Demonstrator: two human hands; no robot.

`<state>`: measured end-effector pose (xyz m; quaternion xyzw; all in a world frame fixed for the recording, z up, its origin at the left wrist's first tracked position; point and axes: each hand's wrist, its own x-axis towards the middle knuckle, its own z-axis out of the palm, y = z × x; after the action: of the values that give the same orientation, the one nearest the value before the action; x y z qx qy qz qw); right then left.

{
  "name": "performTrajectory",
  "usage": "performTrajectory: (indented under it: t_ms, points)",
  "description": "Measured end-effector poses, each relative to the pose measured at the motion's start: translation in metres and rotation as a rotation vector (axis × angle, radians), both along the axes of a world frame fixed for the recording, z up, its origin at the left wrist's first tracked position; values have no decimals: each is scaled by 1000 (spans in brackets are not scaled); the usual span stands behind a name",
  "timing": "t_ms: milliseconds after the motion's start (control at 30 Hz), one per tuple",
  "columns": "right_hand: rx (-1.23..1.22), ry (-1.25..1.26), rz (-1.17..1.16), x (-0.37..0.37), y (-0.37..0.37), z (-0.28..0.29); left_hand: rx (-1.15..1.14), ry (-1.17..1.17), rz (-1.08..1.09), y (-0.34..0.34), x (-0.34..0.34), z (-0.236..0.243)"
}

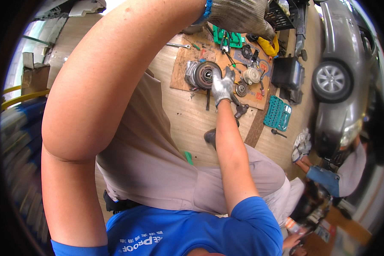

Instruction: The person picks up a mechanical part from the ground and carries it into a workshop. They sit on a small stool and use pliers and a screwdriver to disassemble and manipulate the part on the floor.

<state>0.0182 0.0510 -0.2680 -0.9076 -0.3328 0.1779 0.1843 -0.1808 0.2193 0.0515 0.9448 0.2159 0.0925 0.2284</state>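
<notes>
Where a flat sheet of brown cardboard (185, 70) lies on the pale wooden floor (187, 123), a round grey metal compressor with a dark pulley face (202, 74) is set on it, near the sheet's left half. The pulley's right edge is touched by the right hand (222, 86), gloved in grey knit, its fingers curled loosely against the rim. The left hand (239, 17), gloved alike, is raised close to the camera at the upper edge; whether it is open or closed cannot be told. Smaller round parts (251, 75) are spread to the right on the cardboard. Further right, a teal socket tray (277, 112) and a grey car (343, 72) are seen.
</notes>
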Motion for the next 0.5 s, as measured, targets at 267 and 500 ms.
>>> performTrajectory:
  t_ms: [267,500]
  points:
    - [-29,-27,-11,17,17,-5,35,-13,-28,2,12,-7]
    - [-111,35,22,8,31,-5,43,-8,-41,2,12,-12]
